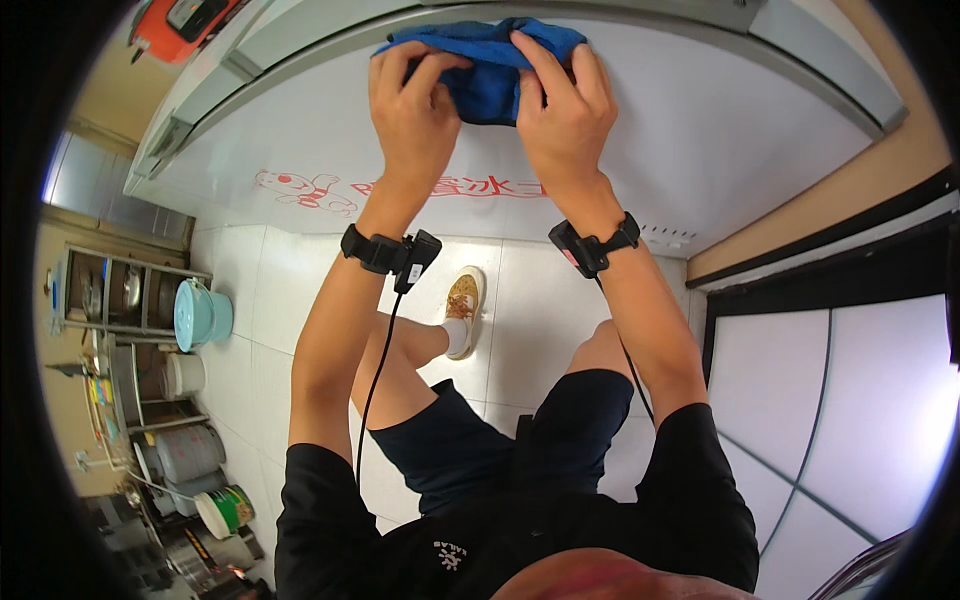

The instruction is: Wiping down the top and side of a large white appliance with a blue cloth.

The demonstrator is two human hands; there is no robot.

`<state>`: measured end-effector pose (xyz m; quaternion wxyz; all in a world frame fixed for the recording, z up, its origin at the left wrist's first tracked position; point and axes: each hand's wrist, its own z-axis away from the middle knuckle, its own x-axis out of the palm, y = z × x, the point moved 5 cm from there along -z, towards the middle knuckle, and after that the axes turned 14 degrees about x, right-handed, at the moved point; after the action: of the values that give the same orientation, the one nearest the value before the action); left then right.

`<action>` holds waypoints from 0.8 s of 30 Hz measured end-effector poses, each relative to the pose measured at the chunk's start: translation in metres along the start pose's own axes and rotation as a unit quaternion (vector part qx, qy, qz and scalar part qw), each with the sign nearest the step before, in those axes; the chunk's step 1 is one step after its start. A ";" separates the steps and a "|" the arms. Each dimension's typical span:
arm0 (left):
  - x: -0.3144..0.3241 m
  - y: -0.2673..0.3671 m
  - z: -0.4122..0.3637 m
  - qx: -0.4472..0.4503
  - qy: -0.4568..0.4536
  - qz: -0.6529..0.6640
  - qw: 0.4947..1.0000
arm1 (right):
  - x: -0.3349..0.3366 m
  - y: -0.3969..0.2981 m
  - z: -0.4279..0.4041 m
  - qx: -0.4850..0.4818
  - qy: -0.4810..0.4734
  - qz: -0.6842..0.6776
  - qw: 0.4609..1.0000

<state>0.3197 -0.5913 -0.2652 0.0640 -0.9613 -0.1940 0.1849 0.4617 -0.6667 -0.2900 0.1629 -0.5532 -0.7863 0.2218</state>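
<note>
A blue cloth (489,91) is bunched between both hands at the upper front of a white chest freezer (300,127). My left hand (416,101) grips the cloth's left end, its fingers curled into the folds. At the other end, my right hand (566,101) pinches a fold between thumb and fingers. The cloth lies against or just before the grey trim (322,71) below the lid; contact is hard to tell. Red lettering and a cartoon bear (307,191) mark the freezer's front panel. Each wrist carries a strapped black device (416,262) with a cable.
An orange device (184,26) sits on the freezer's top at far left. Along the left wall stand a metal rack (112,330), a light-blue lidded bucket (202,315), gas cylinders (191,454) and a green-and-white tub (225,511). A paneled door (772,375) is at right.
</note>
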 end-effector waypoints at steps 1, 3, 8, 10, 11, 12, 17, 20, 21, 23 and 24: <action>-0.006 -0.004 -0.007 -0.008 -0.005 -0.019 1.000 | 0.004 -0.006 -0.005 -0.006 0.006 0.003 1.000; -0.007 -0.003 -0.012 -0.013 -0.024 -0.035 0.999 | 0.011 -0.014 -0.010 -0.018 0.008 0.003 1.000; -0.001 0.006 -0.021 -0.026 -0.079 -0.027 0.996 | 0.007 -0.004 -0.004 -0.020 0.007 0.033 0.999; 0.002 0.007 -0.024 -0.011 -0.091 -0.032 0.995 | 0.005 -0.001 -0.004 -0.027 -0.005 0.043 0.999; 0.001 0.007 -0.023 -0.008 -0.091 -0.035 0.995 | 0.005 0.000 -0.003 -0.027 -0.001 0.040 0.999; 0.000 0.007 -0.023 -0.008 -0.095 -0.028 0.995 | 0.005 -0.001 -0.003 -0.029 -0.003 0.047 0.998; -0.007 0.001 -0.021 0.034 -0.084 -0.015 0.996 | 0.012 -0.016 0.000 -0.017 0.027 0.083 0.996; -0.015 -0.013 -0.011 0.042 -0.083 -0.022 0.995 | 0.027 -0.021 0.010 -0.007 0.000 0.092 0.996; -0.019 -0.018 -0.006 0.042 -0.077 -0.023 0.996 | 0.033 -0.024 0.012 -0.006 -0.011 0.093 0.996; -0.026 -0.031 0.007 0.036 -0.067 -0.013 0.997 | 0.046 -0.033 0.017 -0.027 -0.012 0.112 0.993; -0.030 -0.039 0.013 0.036 -0.064 -0.008 0.997 | 0.053 -0.037 0.020 -0.026 -0.019 0.118 0.993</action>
<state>0.2756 -0.5663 -0.2594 0.0876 -0.9429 -0.1987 0.2526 0.4045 -0.6307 -0.2867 0.1067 -0.6418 -0.7239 0.2293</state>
